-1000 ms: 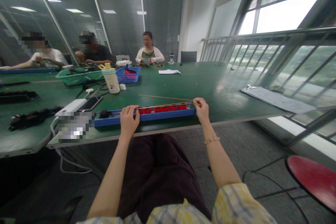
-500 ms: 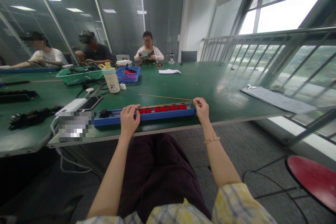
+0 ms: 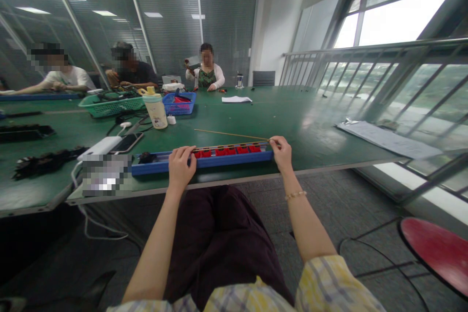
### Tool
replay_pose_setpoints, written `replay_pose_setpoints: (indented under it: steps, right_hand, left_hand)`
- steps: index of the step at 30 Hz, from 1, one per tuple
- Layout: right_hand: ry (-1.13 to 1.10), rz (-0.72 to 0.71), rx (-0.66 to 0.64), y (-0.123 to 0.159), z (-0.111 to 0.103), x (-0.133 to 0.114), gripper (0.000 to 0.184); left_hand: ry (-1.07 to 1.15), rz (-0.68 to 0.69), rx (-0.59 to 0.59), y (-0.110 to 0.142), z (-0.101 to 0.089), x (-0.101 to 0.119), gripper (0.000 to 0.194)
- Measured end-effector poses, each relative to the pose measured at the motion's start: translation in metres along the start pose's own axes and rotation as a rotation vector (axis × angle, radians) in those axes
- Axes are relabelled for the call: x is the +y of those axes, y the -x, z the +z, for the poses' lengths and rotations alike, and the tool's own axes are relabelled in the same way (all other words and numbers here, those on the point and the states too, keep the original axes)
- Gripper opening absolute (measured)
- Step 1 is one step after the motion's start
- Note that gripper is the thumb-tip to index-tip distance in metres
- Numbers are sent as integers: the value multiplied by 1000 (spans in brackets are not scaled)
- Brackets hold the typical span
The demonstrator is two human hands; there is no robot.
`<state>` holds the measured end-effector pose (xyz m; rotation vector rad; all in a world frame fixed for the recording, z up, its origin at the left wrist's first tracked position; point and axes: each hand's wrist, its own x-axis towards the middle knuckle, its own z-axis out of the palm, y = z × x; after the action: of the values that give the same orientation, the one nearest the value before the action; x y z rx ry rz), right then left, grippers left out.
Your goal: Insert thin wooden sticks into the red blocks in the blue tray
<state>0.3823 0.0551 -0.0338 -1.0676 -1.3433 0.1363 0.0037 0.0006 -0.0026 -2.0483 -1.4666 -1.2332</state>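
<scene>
A long blue tray lies along the front edge of the table, with several red pieces in a row inside and a dark lump at its left end. My left hand is closed over the tray's middle left, its fingertips at a thin yellowish strip that runs along the tray's far side; the fingers partly hide the grip. My right hand pinches the right end of a thin yellowish stick by the tray's right end. The stick's other end points left above the table.
Beyond the tray stand a cup, a blue basket and a green basket. A phone and a white power strip lie left. A clipboard rests right. Several people sit across the table.
My hands stay nearly where they were, and the stick's free end has risen very slightly. Across the table, one person has moved a held item to the side.
</scene>
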Motion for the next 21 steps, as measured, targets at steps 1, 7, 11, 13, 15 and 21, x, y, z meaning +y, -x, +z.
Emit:
replay_pose_setpoints:
  steps: [1,7,11,13,15,21]
  right_hand:
    - [0,-1,-2,0,0,0,33]
    - [-10,7,1,0,0,1,30]
    - [-35,36,0,-1,0,2,28]
    - [-63,48,7,-1,0,4,26]
    - [-86,50,13,-1,0,5,26]
    - [-160,100,86,-3,-1,14,27]
  left_hand:
    - [-6,1,-3,0,0,0,30]
    - [-1,-2,-1,0,-1,0,33]
    - [7,0,-14,0,-2,1,32]
    - [10,-1,-13,0,-2,1,31]
    - [11,4,-6,0,-2,1,30]
    - [10,-1,5,-1,-1,2,30]
